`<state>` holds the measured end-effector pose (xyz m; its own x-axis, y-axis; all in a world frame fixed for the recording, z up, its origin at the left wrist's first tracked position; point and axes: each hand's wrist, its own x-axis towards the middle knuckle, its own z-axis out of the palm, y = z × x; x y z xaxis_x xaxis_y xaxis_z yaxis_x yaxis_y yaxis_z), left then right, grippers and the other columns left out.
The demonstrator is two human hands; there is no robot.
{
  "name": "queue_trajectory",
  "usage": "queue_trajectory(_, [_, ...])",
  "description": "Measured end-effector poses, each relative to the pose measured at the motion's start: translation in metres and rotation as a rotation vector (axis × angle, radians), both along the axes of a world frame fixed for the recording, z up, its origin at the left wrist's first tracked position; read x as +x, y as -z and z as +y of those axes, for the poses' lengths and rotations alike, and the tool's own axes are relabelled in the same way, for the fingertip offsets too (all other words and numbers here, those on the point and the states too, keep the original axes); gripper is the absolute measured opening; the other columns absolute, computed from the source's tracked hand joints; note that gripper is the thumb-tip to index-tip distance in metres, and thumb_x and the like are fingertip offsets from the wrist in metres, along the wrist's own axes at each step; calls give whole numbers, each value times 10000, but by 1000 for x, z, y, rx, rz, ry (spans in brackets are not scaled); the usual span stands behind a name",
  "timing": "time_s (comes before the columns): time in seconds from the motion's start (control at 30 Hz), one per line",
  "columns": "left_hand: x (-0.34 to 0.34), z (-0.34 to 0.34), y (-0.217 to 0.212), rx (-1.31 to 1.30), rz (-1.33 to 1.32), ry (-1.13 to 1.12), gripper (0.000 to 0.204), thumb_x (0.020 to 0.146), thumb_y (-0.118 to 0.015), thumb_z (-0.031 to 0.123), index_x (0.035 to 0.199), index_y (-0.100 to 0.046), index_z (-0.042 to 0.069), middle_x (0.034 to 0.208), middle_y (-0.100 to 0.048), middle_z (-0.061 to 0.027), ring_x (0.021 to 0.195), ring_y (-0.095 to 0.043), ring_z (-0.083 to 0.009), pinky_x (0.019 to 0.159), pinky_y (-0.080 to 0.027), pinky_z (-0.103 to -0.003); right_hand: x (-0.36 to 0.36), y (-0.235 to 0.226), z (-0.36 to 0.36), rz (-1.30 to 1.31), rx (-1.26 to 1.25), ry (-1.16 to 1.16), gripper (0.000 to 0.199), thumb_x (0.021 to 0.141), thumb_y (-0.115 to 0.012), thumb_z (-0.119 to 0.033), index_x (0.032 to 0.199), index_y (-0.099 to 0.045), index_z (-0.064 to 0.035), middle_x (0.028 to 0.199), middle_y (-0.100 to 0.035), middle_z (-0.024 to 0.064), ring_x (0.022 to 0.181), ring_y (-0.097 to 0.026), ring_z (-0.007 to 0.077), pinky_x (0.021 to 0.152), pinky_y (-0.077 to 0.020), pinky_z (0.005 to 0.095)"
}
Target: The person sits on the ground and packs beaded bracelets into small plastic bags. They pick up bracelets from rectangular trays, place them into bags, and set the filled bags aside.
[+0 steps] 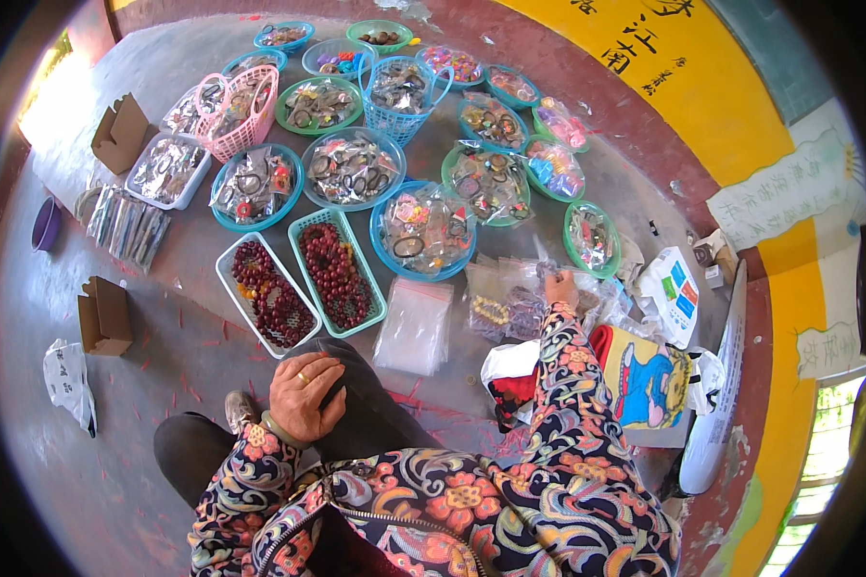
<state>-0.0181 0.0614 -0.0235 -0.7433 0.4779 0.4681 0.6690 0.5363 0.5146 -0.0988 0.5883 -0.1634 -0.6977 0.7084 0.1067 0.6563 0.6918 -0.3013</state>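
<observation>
Right of the clear-bag stack (412, 329), the right hand (561, 288) touches filled bags (524, 313), seemingly done, its grip impossible to tell, while left of that stack the empty left hand (304, 396) lies loosely curled, the stack apparently unfilled

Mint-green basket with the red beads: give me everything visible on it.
The mint-green basket is an open-topped long rectangle with rounded corners, apparently plastic. It sits upright on the grey surface, slanting away from the person. Strings of round, dark red beads lie heaped inside. A white basket stands close on its left; whether they touch is unclear. The left hand and right hand are both clear of it.
</observation>
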Motion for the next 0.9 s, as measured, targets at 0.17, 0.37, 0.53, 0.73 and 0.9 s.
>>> queue_trajectory(0.17, [5, -4, 1, 19, 11, -14, 265, 668, -629, 113, 915, -613, 20, 946, -617, -90, 921, -575, -265, 799, -434, -366, 6, -27, -21, 545, -218, -62, 271, 784, -485, -295, 921, -543, -69, 860, -593, 224, 853, -578, 360, 754, -434, 433])
queue_trajectory(0.37, [7, -7, 1, 72, -37, -5, 243, 698, -614, 116, 919, -612, 16, 952, -615, -106, 921, -575, -277, 813, -432, -359, 17, -65, -119, 981, -1336, -104, 158, 816, -502, -206, 796, -566, -64, 727, -592, 40, 640, -594, 149, 562, -491, 267])
queue_trajectory(0.53, [4, -16, 12, 528, -393, -85, 246, 802, -543, 106, 1013, -574, -16, 1066, -582, -147, 1004, -550, -251, 888, -407, -340, 22, -120, -249, 625, -1904, -37, 207, 819, -514, -179, 935, -593, -27, 887, -635, 78, 791, -627, 197, 694, -523, 328])
queue_trajectory(0.73, [6, -43, 4, 1724, -1248, 372, 743, 866, -398, 552, 1308, -312, -39, 1286, -424, -165, 1204, -403, -273, 1008, -319, -397, 50, -193, -376, 410, -2266, -434, 307, 876, -409, -201, 1060, -554, -3, 934, -620, 94, 820, -607, 191, 755, -499, 340])
queue_trajectory(0.9, [31, -54, -38, 1854, -1205, 597, 801, 821, -443, 588, 1345, -267, 9, 1348, -342, -178, 1210, -375, -355, 988, -311, -512, 58, -172, -411, 231, -2211, -432, 289, 905, -383, -201, 1066, -547, -25, 951, -612, 75, 844, -601, 176, 766, -496, 319])
